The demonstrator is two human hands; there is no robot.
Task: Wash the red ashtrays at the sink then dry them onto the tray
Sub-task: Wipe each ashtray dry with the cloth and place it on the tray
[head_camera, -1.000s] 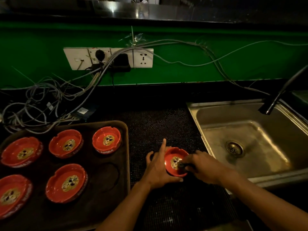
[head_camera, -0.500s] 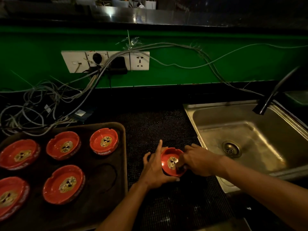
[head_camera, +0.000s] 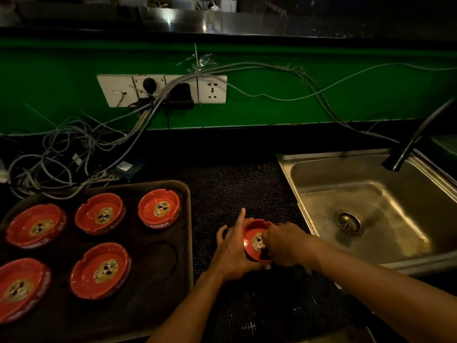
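My left hand (head_camera: 232,253) grips a red ashtray (head_camera: 250,234) from its left side, index finger stretched up past the rim, holding it tilted over the black mat (head_camera: 235,189). My right hand (head_camera: 288,243) reaches into the bowl from the right, fingers curled on a small dark cloth (head_camera: 264,254) pressed inside it. Most of the cloth is hidden. Several more red ashtrays, among them one at the far right of the tray (head_camera: 159,209), sit upright on the brown tray (head_camera: 173,280) to the left. The steel sink (head_camera: 371,194) lies to the right.
A dark tap (head_camera: 415,142) leans over the sink's back right corner. A tangle of grey cables (head_camera: 61,157) lies behind the tray, running up to the white wall sockets (head_camera: 212,90) on the green wall. The tray's near right corner holds no ashtray.
My right hand has slid left, deeper into the ashtray's bowl, covering more of it. My left hand keeps the same grip. The view has shifted slightly.
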